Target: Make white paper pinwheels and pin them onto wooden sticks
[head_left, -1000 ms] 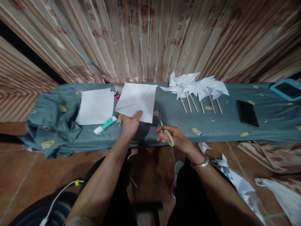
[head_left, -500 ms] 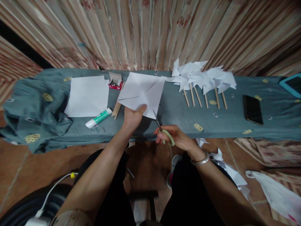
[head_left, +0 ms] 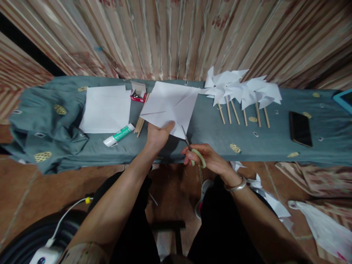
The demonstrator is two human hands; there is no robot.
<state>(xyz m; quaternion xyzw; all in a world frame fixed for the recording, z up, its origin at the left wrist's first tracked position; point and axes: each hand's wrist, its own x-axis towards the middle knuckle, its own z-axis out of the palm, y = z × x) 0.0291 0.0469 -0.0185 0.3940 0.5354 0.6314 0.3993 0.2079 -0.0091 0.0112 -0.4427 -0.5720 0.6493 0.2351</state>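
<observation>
A white square sheet of paper (head_left: pixel 167 101), with cuts running in from its corners, is gripped at its near edge by my left hand (head_left: pixel 158 137), thumb on top and fingers underneath. My right hand (head_left: pixel 202 156) holds scissors (head_left: pixel 198 157) with pale green handles. Their blades lie at the sheet's near right corner. Thin wooden sticks (head_left: pixel 140 124) lie partly under the paper's left side. Beside them are a red box (head_left: pixel 138 96) of small metal pins and a green-and-white glue stick (head_left: pixel 119 135).
A stack of white paper (head_left: pixel 106 110) lies left. Several paper pinwheels (head_left: pixel 228 86) on wooden sticks rest along the back right, near a black phone (head_left: pixel 300 128). A blue-edged device (head_left: pixel 345 99) sits far right. Paper scraps (head_left: pixel 271 205) lie on the floor; a pleated curtain (head_left: pixel 165 40) hangs behind.
The scissor blades reach slightly further into the paper's near right corner. The whole scene has shifted a little to the right in view. Both hands keep their holds.
</observation>
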